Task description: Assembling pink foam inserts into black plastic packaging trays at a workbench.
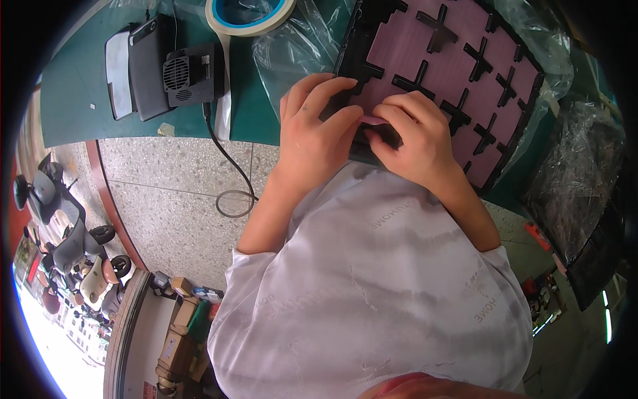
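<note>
A black tray-like part (340, 66) lies at the table's near edge, its mauve lining (399, 50) crossed by several black plus-shaped ribs (435, 28). Over its near left corner my two hands meet. Between my fingertips shows a small mauve strip (375, 121). My left hand (316, 126) is closed at one end of it, with another finger reaching over the tray's left side. My right hand (417, 133) is curled, thumb and fingers closed at the strip's other end. The undersides of the fingertips are partly hidden.
Clear plastic film (292, 50) lies beside the tray. A tape roll (249, 16) sits at the back. To the left are a phone (151, 66) and a small black fan-like device (193, 74), whose cable (226, 149) hangs off the table edge. A film-wrapped black part (571, 179) stands right.
</note>
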Demonstrator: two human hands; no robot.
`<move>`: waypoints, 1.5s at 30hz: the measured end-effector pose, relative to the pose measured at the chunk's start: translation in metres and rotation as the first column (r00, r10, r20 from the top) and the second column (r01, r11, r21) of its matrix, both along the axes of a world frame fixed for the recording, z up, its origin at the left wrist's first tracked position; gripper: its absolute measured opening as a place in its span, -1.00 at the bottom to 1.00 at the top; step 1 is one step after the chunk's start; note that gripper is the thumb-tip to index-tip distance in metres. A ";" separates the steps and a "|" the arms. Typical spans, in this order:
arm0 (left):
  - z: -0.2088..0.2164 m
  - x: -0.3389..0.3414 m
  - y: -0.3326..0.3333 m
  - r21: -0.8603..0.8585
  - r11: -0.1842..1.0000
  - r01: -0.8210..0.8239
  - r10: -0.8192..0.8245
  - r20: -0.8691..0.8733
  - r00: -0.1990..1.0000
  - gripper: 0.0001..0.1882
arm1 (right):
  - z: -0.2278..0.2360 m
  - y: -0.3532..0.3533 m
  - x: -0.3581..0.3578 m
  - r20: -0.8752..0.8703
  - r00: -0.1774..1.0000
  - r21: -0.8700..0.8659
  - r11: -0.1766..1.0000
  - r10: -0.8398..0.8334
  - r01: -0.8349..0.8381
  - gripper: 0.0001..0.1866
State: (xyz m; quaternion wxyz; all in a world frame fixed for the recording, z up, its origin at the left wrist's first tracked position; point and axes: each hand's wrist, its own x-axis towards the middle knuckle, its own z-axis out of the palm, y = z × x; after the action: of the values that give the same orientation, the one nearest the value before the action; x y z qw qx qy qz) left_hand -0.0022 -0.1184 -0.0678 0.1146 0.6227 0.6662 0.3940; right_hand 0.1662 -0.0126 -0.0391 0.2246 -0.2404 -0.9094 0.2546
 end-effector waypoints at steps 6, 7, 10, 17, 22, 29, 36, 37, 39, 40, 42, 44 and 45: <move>-0.003 0.003 0.003 0.038 0.999 -0.002 0.001 0.043 0.999 -0.85 | -0.007 0.000 0.006 -0.053 0.999 -0.017 1.000 -0.003 0.002 -0.79; -0.005 0.004 0.003 0.051 0.999 -0.015 0.014 0.031 0.999 -0.79 | -0.007 0.000 0.006 -0.055 0.998 -0.017 1.000 -0.007 0.006 -0.79; -0.006 0.005 0.004 0.065 0.997 -0.028 0.028 0.005 1.000 -0.73 | -0.009 -0.002 0.006 -0.068 0.997 -0.023 0.999 -0.025 0.023 -0.80; -0.005 0.006 0.006 0.073 0.993 -0.097 0.088 0.115 0.989 -0.51 | -0.016 -0.003 0.008 -0.108 0.994 -0.025 0.999 -0.032 0.029 -0.80; -0.005 0.004 0.006 0.035 0.996 -0.076 0.074 0.052 0.996 -0.42 | -0.023 -0.006 0.008 -0.117 0.991 -0.027 0.998 -0.068 0.065 -0.79; -0.004 -0.003 0.002 0.028 0.998 -0.052 0.048 0.125 0.991 -0.47 | -0.027 -0.007 0.001 -0.123 0.990 0.085 0.993 -0.075 0.085 -0.76; -0.004 -0.005 0.001 0.029 0.998 -0.061 0.055 0.173 0.983 -0.49 | -0.034 -0.008 -0.002 -0.132 0.984 0.096 0.987 -0.118 0.131 -0.83; -0.004 -0.005 0.001 0.030 0.998 -0.059 0.053 0.163 0.985 -0.49 | -0.033 -0.009 -0.003 -0.131 0.985 0.093 0.988 -0.114 0.127 -0.83; -0.004 -0.005 0.000 0.029 0.998 -0.060 0.055 0.154 0.986 -0.50 | -0.032 -0.009 -0.004 -0.118 0.984 0.083 0.986 -0.132 0.143 -0.84; -0.004 -0.005 0.000 0.020 0.998 -0.058 0.054 0.168 0.984 -0.50 | -0.032 -0.009 -0.004 -0.117 0.985 0.081 0.987 -0.130 0.140 -0.84; -0.005 -0.005 -0.001 0.012 0.998 -0.059 0.056 0.182 0.982 -0.50 | -0.032 -0.009 -0.003 -0.127 0.984 0.091 0.986 -0.129 0.141 -0.85; -0.005 -0.005 -0.001 0.019 0.998 -0.052 0.048 0.160 0.986 -0.50 | -0.033 -0.010 -0.004 -0.125 0.984 0.087 0.986 -0.128 0.140 -0.85; -0.006 -0.005 -0.001 0.020 0.998 -0.053 0.049 0.160 0.986 -0.50 | -0.033 -0.010 -0.004 -0.124 0.984 0.083 0.986 -0.131 0.141 -0.85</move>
State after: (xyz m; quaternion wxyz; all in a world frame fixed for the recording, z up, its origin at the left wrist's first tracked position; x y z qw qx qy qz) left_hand -0.0069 -0.1190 -0.0735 0.1499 0.5734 0.6658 0.4533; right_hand 0.1625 -0.0224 -0.0721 0.3055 -0.2759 -0.8867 0.2104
